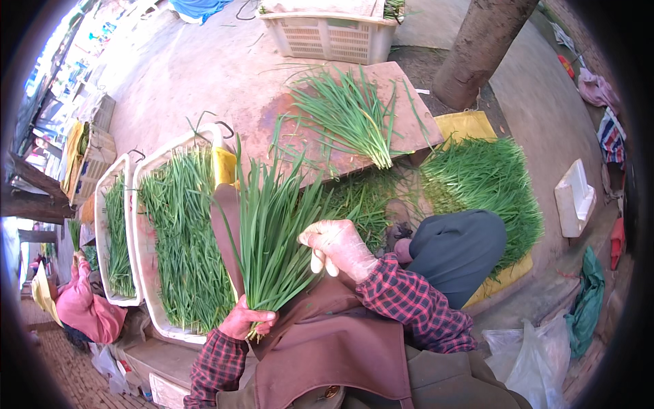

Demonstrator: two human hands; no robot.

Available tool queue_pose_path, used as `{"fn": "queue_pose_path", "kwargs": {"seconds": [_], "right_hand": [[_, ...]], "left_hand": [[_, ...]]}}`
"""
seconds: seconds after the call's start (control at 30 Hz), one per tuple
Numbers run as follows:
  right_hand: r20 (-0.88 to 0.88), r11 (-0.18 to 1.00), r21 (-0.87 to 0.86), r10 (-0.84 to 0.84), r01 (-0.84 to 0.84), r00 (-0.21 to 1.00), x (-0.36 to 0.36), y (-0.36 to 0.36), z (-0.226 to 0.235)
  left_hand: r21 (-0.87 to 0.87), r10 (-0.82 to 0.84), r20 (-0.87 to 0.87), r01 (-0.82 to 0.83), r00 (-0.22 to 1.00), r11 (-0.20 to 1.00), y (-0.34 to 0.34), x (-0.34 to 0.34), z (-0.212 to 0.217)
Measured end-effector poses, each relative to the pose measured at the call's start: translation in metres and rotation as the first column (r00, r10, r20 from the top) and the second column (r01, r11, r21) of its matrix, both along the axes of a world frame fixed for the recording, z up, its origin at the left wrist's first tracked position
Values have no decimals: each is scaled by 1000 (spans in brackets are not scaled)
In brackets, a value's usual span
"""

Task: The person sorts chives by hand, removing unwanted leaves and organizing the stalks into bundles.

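My left hand [245, 322] grips a bunch of garlic chives [272, 245] around the pale stem ends, above my brown apron [340, 347]. The long green leaves fan out upward and away from me. My right hand [340, 247], with whitish coverings on some fingers, is beside the right edge of the leaves. Its fingers are curled together; whether a leaf is between them I cannot make out. Another bunch of chives [354, 116] lies loose on a reddish board [398, 85] ahead, its stem ends toward me.
Two white crates full of chives [139, 204] [102, 225] stand at my left. A thick pile of chives [490, 184] lies on yellow sacking [470, 125] by my right knee. Farther off are a tree trunk [477, 54], a pale crate [327, 39] and a person in pink [88, 307].
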State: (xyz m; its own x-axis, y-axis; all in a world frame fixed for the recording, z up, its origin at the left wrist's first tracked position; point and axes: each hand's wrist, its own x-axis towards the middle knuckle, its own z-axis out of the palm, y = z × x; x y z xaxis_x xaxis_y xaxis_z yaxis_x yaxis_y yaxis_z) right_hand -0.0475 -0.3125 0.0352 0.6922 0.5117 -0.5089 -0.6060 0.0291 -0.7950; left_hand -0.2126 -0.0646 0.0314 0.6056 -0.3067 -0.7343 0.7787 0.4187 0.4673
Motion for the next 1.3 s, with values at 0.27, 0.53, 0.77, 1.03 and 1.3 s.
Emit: {"fn": "queue_pose_path", "kwargs": {"seconds": [0.27,0.53,0.77,1.03,1.3], "right_hand": [[66,991,94,-99,93,993,0,-23,-5],[-18,998,60,1,0,1000,-4,5,-3],[-89,958,265,-90,111,992,-3,-25,-5],[222,992,-23,-119,127,968,-27,-30,-87],[58,870,486,62,-82,996,-21,15,-56]], "left_hand": [[45,32,-13,-32,999,998,0,-1,2],[91,1,-10,0,1000,996,-1,1,2],[172,19,7,-20,1000,985,0,3,9],[801,-457,389,-49,800,597,2,65,36],[776,-819,39,-534,572,-336,-43,130,15]]}}
